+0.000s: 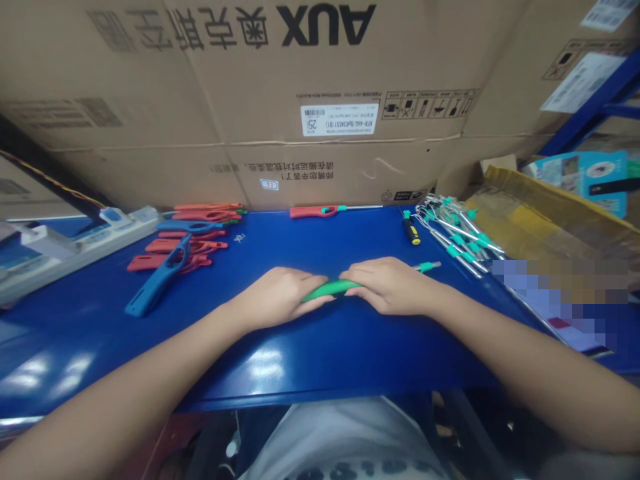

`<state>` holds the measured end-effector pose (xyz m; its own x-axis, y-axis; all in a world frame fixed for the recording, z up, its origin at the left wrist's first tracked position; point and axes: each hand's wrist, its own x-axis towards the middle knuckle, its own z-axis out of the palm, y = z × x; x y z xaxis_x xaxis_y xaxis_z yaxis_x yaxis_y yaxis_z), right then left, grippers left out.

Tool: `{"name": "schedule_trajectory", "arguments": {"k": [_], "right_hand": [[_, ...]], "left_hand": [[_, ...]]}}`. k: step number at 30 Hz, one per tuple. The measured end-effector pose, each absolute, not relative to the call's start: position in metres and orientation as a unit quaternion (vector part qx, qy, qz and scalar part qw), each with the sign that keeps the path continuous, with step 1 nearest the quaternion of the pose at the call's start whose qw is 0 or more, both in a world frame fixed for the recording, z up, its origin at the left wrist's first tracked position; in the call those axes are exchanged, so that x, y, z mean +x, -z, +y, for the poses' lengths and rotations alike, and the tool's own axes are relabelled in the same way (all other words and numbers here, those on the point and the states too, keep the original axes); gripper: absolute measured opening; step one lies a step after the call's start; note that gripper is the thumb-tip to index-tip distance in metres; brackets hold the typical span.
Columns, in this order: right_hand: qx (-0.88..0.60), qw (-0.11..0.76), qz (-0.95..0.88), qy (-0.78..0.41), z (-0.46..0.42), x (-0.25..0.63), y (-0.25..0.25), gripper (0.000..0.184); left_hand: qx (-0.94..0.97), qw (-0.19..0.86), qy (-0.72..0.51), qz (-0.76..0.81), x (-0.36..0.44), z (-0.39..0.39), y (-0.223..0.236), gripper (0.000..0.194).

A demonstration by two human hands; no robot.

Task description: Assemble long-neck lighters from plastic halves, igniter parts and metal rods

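Green handle in grip of left fingers and right fingers, inverted "AUX" on carton.

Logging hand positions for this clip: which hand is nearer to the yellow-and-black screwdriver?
Right. The right hand is on the near side of the screwdriver, slightly left; the left hand is much farther left. Both hold the green piece.
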<state>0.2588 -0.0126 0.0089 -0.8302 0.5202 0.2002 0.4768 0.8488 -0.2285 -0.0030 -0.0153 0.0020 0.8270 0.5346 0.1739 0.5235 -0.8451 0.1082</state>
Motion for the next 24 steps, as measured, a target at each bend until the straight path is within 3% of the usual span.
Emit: {"name": "schedule_trajectory", "arguments": {"k": [12,19,22,24], "right_hand": [[-0.291,0.1,-0.951,0.0,-0.013,0.251,-0.008,0.037],[-0.417,0.029,-0.905,0.078,0.011,0.297,-0.03,0.047],[-0.458,0.012,-0.884,0.091,0.026,0.322,-0.035,0.04],[-0.462,0.011,-0.882,0.087,0.032,0.331,-0.037,0.025]], "left_hand": [[0.94,0.093,-0.079,0.319,0.008,-0.021,-0.006,0.033],[0.928,0.05,-0.084,0.359,-0.004,-0.006,-0.006,0.035],[0.919,0.038,-0.103,0.379,-0.012,0.001,-0.008,0.034],[0.914,0.035,-0.114,0.389,-0.015,0.004,-0.009,0.033]]}}
